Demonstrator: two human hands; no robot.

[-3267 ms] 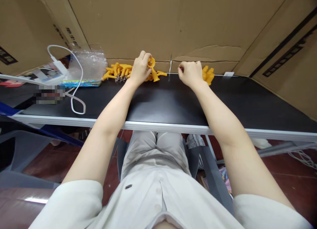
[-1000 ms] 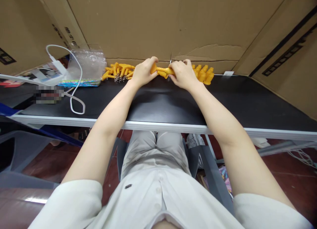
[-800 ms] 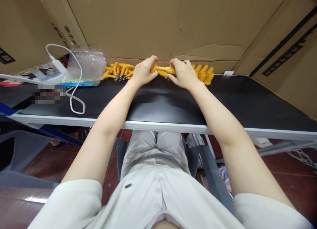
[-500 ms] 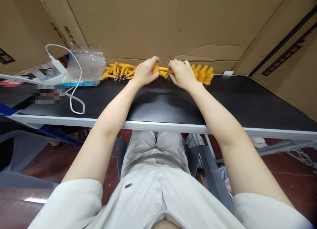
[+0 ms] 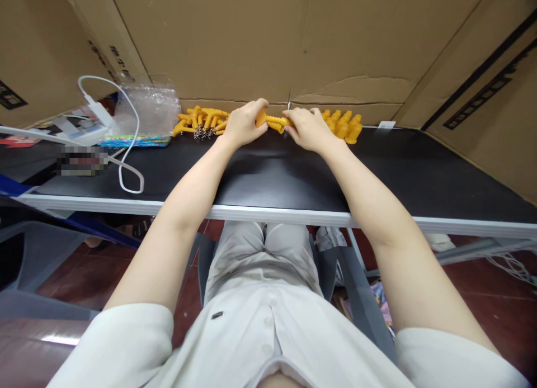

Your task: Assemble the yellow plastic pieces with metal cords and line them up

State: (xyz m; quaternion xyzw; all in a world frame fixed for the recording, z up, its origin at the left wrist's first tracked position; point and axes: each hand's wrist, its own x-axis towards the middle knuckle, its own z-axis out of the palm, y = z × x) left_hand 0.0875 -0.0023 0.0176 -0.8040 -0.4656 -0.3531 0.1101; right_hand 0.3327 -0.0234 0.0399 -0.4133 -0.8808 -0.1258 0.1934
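Head view: yellow piece (image 5: 274, 121) between hands.

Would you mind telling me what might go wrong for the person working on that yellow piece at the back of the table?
1. Both the left hand and right hand grip one small yellow piece; a slip might send it into the cardboard wall or off the table.
2. Yellow pieces piled left and right lie close to the hands; a wrist could knock them about.
3. A thin metal pin stands near the right fingers and might prick them.
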